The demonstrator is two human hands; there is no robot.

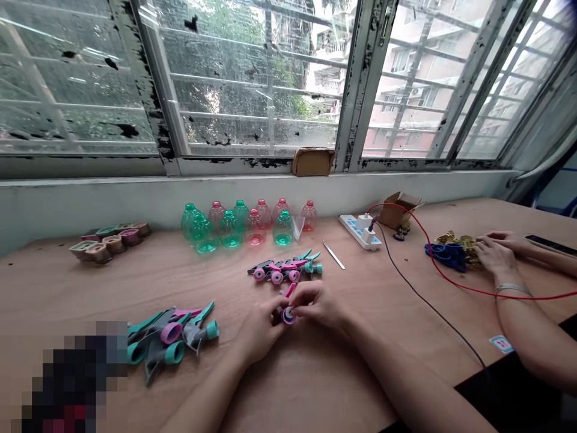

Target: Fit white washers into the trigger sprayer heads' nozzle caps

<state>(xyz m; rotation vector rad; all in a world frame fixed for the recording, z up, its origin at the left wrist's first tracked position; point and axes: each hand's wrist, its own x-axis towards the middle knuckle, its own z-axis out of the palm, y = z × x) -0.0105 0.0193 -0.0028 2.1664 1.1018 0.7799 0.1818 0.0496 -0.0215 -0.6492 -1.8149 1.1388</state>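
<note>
Just beyond the middle of the table's near part, my left hand (261, 328) is closed around a spray bottle trigger head (288, 315) with a pink collar, its opening turned toward me. The thumb and fingers of my right hand (318, 304) pinch at that collar opening; whatever small part lies between them is mostly hidden. Behind my hands lies a row of spray heads (276, 276) with pink and green collars and triggers. To the left, a loose pile of grey spray heads (166, 337) carries green and pink collars.
Green and pink clear bottles (229, 231) stand along the wall. White tweezers (333, 255), a power strip (356, 231) and a red cable (433, 255) lie to the right. A co-worker's hands (498, 252) handle gold and blue pieces. Small cups (99, 251) sit far left.
</note>
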